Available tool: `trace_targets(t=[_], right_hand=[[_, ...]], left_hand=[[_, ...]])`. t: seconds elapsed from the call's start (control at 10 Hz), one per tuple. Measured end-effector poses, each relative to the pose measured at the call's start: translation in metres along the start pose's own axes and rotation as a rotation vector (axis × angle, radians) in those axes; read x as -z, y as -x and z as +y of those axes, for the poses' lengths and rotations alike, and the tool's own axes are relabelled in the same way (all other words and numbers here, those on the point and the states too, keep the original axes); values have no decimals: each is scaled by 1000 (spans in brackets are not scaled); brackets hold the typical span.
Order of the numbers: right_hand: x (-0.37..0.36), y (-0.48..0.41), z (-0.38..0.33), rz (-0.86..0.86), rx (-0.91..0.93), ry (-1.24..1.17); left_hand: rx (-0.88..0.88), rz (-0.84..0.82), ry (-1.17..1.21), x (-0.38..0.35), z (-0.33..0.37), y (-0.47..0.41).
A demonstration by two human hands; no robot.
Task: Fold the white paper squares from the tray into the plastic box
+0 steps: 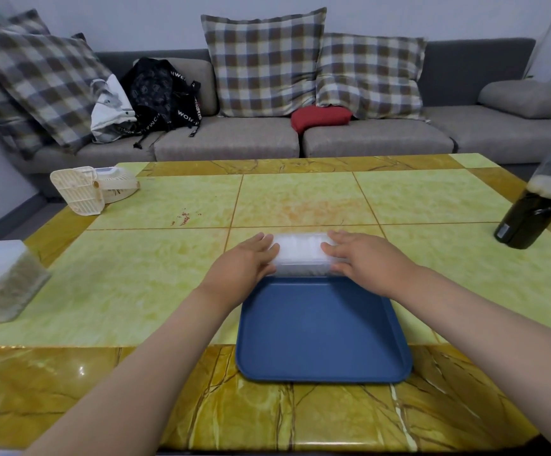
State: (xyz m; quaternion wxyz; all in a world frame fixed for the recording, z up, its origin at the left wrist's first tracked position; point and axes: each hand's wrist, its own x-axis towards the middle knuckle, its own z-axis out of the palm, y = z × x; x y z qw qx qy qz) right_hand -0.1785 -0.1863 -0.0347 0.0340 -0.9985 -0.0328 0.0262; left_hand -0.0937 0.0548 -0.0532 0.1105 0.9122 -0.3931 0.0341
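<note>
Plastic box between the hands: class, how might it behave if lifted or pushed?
Probably light: the plastic box looks thin and translucent. Its walls may flex under the left hand and right hand. On the glossy table it likely slides.

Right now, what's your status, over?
The left grip and right grip hold the plastic box by its ends. No paper shows on blue tray. Nothing in the way.

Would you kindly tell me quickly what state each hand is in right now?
The left hand grips the left end of the plastic box.
The right hand grips the right end of the same box.
</note>
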Motion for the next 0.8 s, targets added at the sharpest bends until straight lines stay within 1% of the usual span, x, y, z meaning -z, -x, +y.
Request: trace_targets(t=[0.1,0.2,0.3,0.4,0.5,0.6,0.7,0.8], right_hand=[[-4,-2,-1,42,-36,-116],[-7,-3,2,110,-142,-388],[-10,0,1,101,-203,-604],[-11,2,2,130,-243,-721],[-12,4,2,118,-299,-797],[-14,7,2,73,-289,-778],[-13,10,1,60,-298,-811],[3,14,6,140,-303,-738]], left_hand=[[22,-4,45,-6,-4,-3],[169,62,331,-10,-6,-1],[382,129,816,-7,3,0],[486,167,1086,-5,11,-2],[553,159,1137,-7,12,-2],[575,161,1199,-6,15,-1],[596,165,1198,-7,15,4],[572,280,1101,4,12,5]])
